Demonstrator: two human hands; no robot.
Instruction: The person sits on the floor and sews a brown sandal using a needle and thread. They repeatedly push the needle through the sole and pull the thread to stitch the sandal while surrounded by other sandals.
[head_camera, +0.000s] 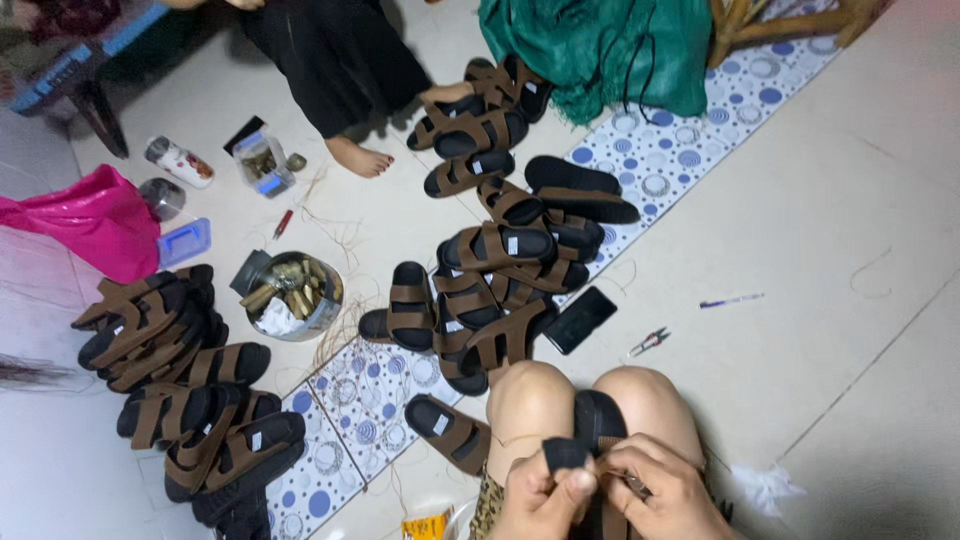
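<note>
A black-soled sandal (598, 418) with brown straps rests between my knees. My left hand (542, 495) pinches its black end and my right hand (662, 490) grips the brown strap beside it. The two hands touch over the sandal at the bottom of the view. A single finished sandal (448, 431) lies on the dotted mat just left of my left knee.
A pile of brown-strapped sandals (495, 265) lies ahead, another pile (185, 380) at left. A metal tin (295, 295) of small parts, a black phone (579, 319), small snips (650, 342), a pen (730, 300), pink bag (90, 222) and another person's bare foot (358, 158) surround them.
</note>
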